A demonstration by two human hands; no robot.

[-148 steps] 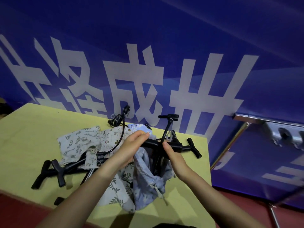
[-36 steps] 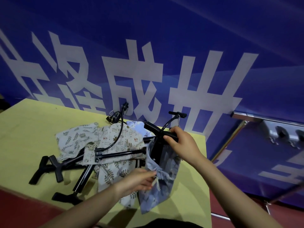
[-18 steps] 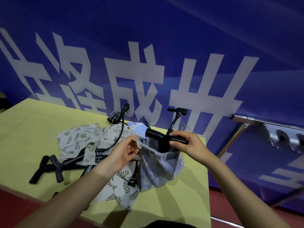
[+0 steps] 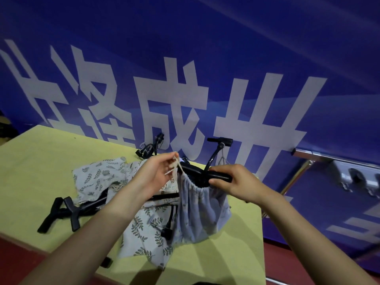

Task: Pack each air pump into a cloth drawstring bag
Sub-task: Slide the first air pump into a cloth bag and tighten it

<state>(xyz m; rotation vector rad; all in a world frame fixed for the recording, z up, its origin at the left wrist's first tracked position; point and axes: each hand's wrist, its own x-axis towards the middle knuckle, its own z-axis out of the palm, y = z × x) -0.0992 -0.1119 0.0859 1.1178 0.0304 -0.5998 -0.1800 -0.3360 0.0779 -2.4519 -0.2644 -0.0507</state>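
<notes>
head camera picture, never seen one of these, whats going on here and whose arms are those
The camera sits on a person's head and looks down, so the arms are that person's own. No machine is involved. The left hand pinches the drawstring of a pale blue cloth bag. The right hand grips the black handle of an air pump sticking out of that bag. On the yellow table lie more leaf-print bags and other black pumps. A blue banner hangs behind.

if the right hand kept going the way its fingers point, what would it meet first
The right hand points left along the pump handle toward the left hand, which pinches the drawstring. It would likely meet that cord first; depth is unclear.
</notes>
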